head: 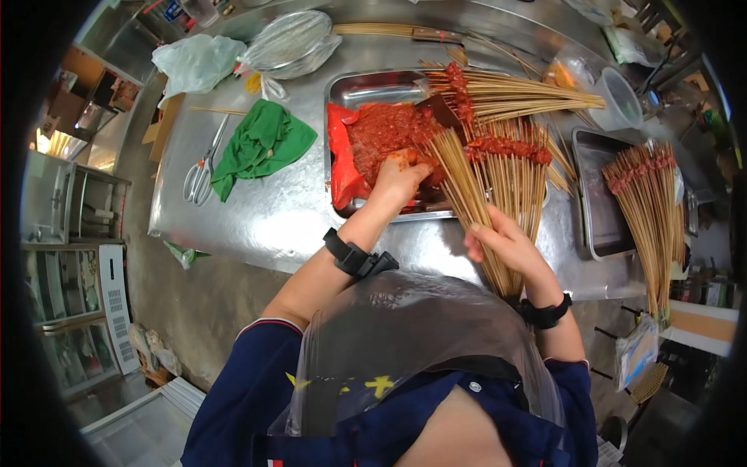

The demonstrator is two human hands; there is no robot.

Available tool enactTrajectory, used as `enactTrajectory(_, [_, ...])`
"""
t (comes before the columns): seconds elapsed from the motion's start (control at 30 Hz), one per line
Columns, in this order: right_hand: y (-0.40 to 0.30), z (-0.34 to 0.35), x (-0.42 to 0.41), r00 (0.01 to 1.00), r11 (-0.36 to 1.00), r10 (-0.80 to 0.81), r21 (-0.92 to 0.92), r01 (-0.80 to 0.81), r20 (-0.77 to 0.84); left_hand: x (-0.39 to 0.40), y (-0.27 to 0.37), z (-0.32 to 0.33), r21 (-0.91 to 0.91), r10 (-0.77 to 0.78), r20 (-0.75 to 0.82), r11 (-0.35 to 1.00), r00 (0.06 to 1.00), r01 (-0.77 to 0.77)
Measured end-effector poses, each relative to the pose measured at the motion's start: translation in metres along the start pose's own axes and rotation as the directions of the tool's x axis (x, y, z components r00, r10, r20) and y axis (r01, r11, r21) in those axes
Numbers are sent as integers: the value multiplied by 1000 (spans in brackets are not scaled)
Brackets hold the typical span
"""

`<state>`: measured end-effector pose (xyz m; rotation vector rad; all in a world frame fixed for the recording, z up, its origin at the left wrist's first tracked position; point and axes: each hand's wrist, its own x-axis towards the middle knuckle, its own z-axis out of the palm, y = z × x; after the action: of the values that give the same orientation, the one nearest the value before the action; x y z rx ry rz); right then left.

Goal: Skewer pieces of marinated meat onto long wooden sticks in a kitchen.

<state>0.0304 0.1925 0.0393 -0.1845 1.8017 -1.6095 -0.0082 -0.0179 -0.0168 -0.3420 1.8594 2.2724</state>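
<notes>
My left hand [404,174] is at the red marinated meat [382,131], its fingers smeared red. The fingertips are partly buried beside the skewer tips, so what they pinch is hidden. The meat lies on a red plastic bag [344,187] inside a steel tray [373,87]. In my right hand [505,236] is a thick bundle of bare bamboo skewers [461,181], its tips slanting toward the meat. Just beyond it, loaded meat skewers [513,149] rest in a row on the tray's right side. More skewers [525,96] lie crosswise behind them, with meat near their tips.
A green cloth [262,143] and scissors [201,175] lie left on the steel table [280,227]. Plastic bags [198,61] stand behind. At right, a second tray [604,204] sits beside a bundle of meat skewers [648,216]. A wood-handled knife [436,35] lies at the back.
</notes>
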Motion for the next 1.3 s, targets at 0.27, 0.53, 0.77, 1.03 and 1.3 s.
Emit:
enactTrajectory(0.27, [-33,-27,-21,972,937,227,259,-234,60,5,6,16,225,-13,141,974,990,-20])
enactTrajectory(0.53, [-9,6,-10,986,848,140,503,-167,91,10,14,21,665,213,108,710,971,-230])
enactTrajectory(0.77, [-6,7,-3,997,800,76,599,-43,-30,-13,34,-30,731,290,-40,660,956,-170])
enactTrajectory(1.03, [-2,4,1,996,736,64,677,-1,-68,-23,8,-22,855,392,157,406,906,-323])
enactTrajectory(1.3, [-1,2,1,998,791,46,612,-16,-34,-13,7,38,894,318,159,355,935,-273])
